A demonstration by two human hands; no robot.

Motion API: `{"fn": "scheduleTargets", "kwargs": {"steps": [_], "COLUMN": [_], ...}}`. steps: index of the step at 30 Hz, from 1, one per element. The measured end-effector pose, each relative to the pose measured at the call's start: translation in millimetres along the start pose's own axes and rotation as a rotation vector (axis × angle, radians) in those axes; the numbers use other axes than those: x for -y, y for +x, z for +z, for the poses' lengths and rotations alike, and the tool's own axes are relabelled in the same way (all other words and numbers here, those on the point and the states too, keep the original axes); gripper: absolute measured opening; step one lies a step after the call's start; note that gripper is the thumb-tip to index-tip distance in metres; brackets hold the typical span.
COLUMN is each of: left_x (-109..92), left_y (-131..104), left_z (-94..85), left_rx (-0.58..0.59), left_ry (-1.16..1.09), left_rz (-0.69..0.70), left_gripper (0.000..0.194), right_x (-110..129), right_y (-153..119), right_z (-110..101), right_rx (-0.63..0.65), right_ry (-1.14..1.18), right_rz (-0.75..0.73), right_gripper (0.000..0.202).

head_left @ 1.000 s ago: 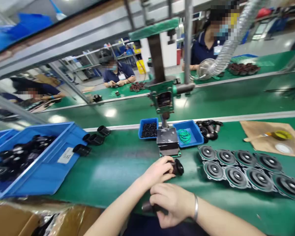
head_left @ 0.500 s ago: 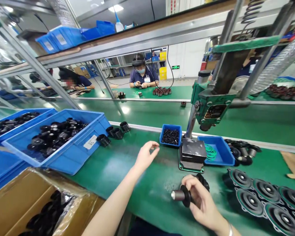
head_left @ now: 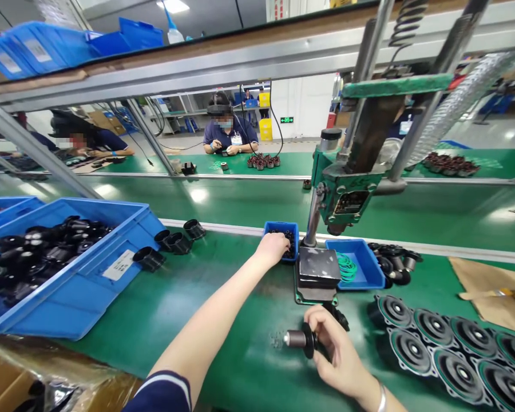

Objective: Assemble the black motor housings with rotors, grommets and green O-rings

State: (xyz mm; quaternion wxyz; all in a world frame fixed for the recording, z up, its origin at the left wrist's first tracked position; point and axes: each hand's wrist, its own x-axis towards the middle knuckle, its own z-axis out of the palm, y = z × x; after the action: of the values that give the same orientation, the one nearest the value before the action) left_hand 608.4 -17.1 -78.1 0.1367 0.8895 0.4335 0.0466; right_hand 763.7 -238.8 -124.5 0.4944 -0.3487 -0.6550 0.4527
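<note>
Just right of lower centre, a flanged part (head_left: 298,339) was gripped by the right hand (head_left: 335,349). At centre, the left hand (head_left: 272,248) was placed at a small blue bin (head_left: 296,240); its grasp could not be told. Black housings (head_left: 436,325) were arranged at lower right.

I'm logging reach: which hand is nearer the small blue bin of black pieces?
Left. The left hand is at the small blue bin, over its edge; the right hand is farther off, nearer the camera, holding a dark shafted part.
</note>
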Motion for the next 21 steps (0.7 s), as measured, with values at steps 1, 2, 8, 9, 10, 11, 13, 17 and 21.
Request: {"fn": "scheduleTargets", "kwargs": {"steps": [1, 2, 8, 9, 10, 11, 13, 17, 21], "left_x": [-0.9, -2.0, -6.3, -6.5, -6.8, -7.5, -10.6, -27.2, -54.3], "left_y": [-0.5, -0.4, 11.6, 12.9, 12.5, 9.8, -4.3, -67.7, -143.1], "left_z": [0.4, 1.1, 3.0, 0.9, -2.1, -5.8, -13.5, -14.0, 15.9], "left_rx": [0.011, 0.023, 0.027, 0.007, -0.019, -0.051, -0.138, -0.34, -0.367], "left_ry": [-0.004, -0.012, -0.16, -0.2, -0.245, -0.292, -0.393, -0.622, -1.365], "left_rz": [0.002, 0.002, -0.042, -0.054, -0.066, -0.079, -0.108, -0.162, -0.307], "left_gripper": [0.026, 0.025, 0.03, 0.03, 0.029, 0.026, 0.015, 0.009, 0.025], "right_x": [0.8, 1.8, 4.3, 4.2, 4.1, 4.2, 4.4, 4.9, 8.8], "right_y": [0.5, 1.0, 3.0, 2.9, 2.8, 2.9, 3.5, 6.9, 10.2], "right_z": [0.2, 0.4, -1.2, -1.6, -2.0, -2.4, -3.3, -4.3, 1.6], "right_rx": [-0.002, -0.004, -0.035, -0.039, -0.044, -0.05, -0.073, -0.128, -0.169], "right_ry": [0.004, 0.007, 0.005, 0.008, 0.012, 0.017, 0.031, 0.084, 0.122], "right_rz": [0.001, 0.002, 0.016, 0.018, 0.02, 0.02, 0.014, -0.013, 0.009], "right_gripper": [0.02, 0.021, 0.019, 0.019, 0.02, 0.02, 0.02, 0.019, 0.021]}}
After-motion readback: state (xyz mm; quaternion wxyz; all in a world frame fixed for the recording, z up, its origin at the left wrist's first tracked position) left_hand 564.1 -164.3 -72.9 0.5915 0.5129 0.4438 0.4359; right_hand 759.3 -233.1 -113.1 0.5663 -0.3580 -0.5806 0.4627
